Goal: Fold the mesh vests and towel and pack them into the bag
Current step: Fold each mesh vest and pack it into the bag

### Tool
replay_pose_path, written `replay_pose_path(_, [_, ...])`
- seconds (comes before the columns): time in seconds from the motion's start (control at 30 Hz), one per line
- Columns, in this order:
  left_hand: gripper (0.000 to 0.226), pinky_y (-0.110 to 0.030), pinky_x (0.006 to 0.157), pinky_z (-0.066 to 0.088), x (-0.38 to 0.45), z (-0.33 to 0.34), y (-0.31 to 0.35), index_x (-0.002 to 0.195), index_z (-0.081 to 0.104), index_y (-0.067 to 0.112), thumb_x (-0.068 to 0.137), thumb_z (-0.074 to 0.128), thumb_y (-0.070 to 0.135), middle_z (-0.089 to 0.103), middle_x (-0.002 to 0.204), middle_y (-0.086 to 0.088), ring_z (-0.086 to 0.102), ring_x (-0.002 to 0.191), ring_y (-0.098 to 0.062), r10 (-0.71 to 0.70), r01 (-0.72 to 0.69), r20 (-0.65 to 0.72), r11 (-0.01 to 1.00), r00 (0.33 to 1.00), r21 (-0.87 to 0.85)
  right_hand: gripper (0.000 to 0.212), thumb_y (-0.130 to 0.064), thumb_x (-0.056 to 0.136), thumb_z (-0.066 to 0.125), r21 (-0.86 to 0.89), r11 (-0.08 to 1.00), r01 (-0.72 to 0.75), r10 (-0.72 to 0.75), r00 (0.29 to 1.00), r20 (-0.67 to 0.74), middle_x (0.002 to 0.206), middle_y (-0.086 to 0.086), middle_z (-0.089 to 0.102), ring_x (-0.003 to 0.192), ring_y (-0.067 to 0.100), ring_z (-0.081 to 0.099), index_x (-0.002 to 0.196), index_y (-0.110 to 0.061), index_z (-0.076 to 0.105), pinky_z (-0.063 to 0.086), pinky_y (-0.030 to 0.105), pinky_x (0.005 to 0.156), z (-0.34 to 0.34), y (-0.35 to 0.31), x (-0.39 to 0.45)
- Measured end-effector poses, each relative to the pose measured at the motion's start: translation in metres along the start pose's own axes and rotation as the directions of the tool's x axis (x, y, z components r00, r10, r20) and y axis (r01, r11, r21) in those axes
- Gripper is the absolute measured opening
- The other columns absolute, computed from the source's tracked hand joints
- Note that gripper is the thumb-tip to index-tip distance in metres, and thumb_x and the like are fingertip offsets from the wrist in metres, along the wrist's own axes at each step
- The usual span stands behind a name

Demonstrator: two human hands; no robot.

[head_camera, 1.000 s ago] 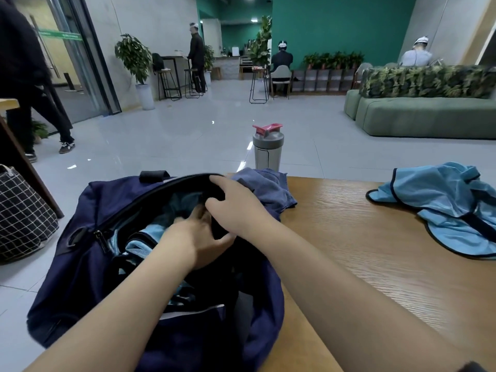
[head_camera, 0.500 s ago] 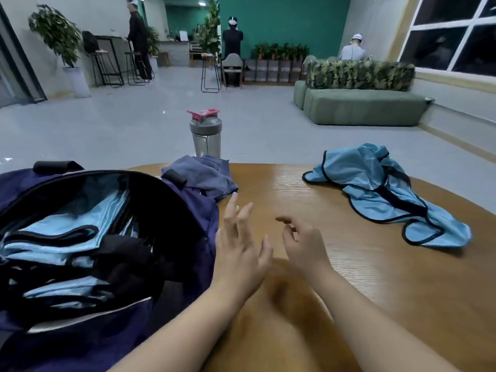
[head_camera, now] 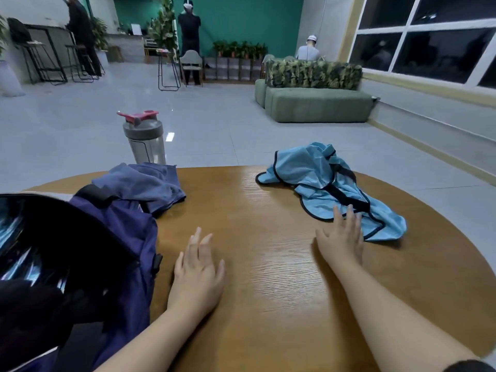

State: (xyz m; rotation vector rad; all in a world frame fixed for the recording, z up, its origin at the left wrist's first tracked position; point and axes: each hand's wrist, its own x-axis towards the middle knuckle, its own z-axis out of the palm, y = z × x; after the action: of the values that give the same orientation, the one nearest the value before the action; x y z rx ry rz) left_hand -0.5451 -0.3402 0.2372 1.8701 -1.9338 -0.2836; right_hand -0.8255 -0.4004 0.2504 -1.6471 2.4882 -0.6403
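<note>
A shaker bottle (head_camera: pixel 146 140) stands at the wooden table's (head_camera: pixel 268 264) far edge, a green sofa (head_camera: pixel 316 103) beyond.

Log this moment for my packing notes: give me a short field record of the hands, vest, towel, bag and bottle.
left hand: open, fingers straight, over the table, holds nothing
right hand: open, fingertips at the vest's near edge
vest: light blue, crumpled, unfolded, on the table's right
towel: blue-grey, bunched beside the bag
bag: navy, open, light blue fabric inside
bottle: upright behind the towel
</note>
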Motion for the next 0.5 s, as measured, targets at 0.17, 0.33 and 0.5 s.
replay_pose_path(0.17, [0.053, -0.037, 0.118, 0.0, 0.006, -0.001, 0.001, 0.147, 0.008, 0.027, 0.1, 0.028, 0.04, -0.007, 0.158, 0.007, -0.005, 0.146, -0.012, -0.031, 0.03, 0.071, 0.999, 0.997, 0.012, 0.059, -0.047, 0.097, 0.022, -0.244, 0.965, 0.098, -0.046, 0.976, 0.211, 0.161, -0.002, 0.003, 0.147, 0.021, -0.009, 0.152, -0.028, 0.013, -0.005, 0.053, 0.115, 0.01, 0.002, 0.024])
replay_pose_path(0.33, [0.054, -0.036, 0.119, 0.0, 0.007, -0.005, 0.002, 0.148, 0.009, 0.027, 0.1, 0.027, 0.042, -0.005, 0.159, 0.007, -0.007, 0.146, -0.011, -0.054, 0.054, 0.094, 0.999, 0.994, 0.007, 0.039, -0.044, 0.094, 0.031, -0.183, 0.96, 0.213, -0.202, 0.976, 0.079, 0.116, -0.003, 0.058, 0.113, 0.015, 0.048, 0.115, -0.021, 0.056, 0.008, 0.042, 0.119, 0.002, -0.007, 0.003])
replay_pose_path(0.5, [0.052, -0.038, 0.119, 0.002, 0.007, -0.004, 0.004, 0.147, 0.011, 0.028, 0.1, 0.028, 0.041, -0.002, 0.159, 0.006, -0.006, 0.146, -0.012, -0.038, 0.04, 0.081, 0.999, 0.996, -0.022, 0.039, -0.043, 0.086, 0.043, 0.138, 0.796, 0.589, -0.601, 0.797, 0.064, 0.112, -0.009, 0.065, 0.105, 0.01, 0.054, 0.109, -0.021, 0.066, 0.041, 0.028, 0.098, -0.001, -0.02, -0.08])
